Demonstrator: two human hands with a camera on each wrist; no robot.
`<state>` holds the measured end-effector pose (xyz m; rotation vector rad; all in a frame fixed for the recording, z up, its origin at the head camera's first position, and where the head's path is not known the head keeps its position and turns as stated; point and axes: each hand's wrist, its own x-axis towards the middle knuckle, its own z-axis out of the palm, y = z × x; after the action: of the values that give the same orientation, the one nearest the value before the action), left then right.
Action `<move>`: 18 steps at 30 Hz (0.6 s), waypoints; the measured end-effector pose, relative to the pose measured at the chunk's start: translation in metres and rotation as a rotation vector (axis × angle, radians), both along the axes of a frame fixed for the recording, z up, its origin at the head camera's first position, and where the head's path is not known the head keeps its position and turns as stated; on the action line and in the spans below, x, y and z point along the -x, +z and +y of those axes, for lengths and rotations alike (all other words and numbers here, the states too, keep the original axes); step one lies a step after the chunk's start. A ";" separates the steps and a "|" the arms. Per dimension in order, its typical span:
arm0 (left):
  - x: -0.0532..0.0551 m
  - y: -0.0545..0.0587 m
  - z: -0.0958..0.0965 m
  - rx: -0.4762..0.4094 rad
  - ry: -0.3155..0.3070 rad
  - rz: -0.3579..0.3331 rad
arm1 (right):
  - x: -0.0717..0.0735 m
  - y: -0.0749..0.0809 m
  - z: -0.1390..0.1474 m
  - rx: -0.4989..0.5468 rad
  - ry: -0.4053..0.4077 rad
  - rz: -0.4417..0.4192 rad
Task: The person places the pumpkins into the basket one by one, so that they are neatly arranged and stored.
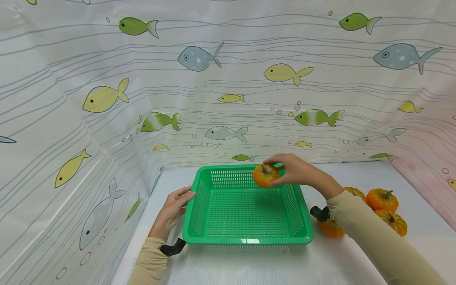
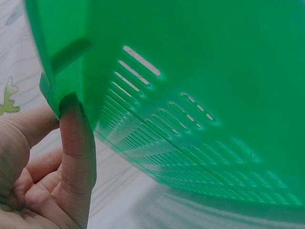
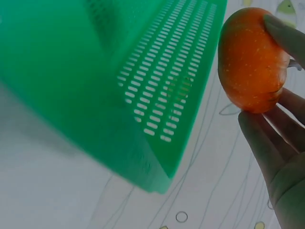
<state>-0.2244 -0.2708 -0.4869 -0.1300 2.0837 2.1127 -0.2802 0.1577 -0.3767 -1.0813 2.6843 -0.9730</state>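
A green plastic basket (image 1: 246, 240) with slotted walls stands on the white table. At its left side my left hand (image 1: 174, 208) pinches the rim; the left wrist view shows a fingertip (image 2: 75, 138) against the outer wall, just under the lip. My right hand (image 1: 297, 171) holds a small orange pumpkin (image 1: 264, 179) by its sides, over the back right part of the basket. Thumb and fingers spread around the pumpkin (image 3: 251, 62) in the right wrist view, with its stem toward the palm. Bare slotted floor shows inside the basket.
Several more small pumpkins (image 1: 382, 200) lie on the table right of the basket, partly behind my right forearm. Black wrist mounts (image 1: 173, 247) stick out from both sleeves. A white sheet (image 1: 228, 114) printed with fish hangs behind the table and along both sides.
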 end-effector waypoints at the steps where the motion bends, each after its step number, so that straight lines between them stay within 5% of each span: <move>1: 0.000 0.000 0.000 0.000 -0.001 0.000 | 0.001 -0.001 -0.003 -0.007 0.001 0.000; 18: -0.001 0.001 0.000 -0.007 0.003 -0.012 | 0.014 -0.026 -0.061 -0.125 0.063 -0.013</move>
<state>-0.2235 -0.2709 -0.4860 -0.1451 2.0708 2.1153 -0.2942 0.0963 -0.4030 -1.1221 2.6427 -0.7881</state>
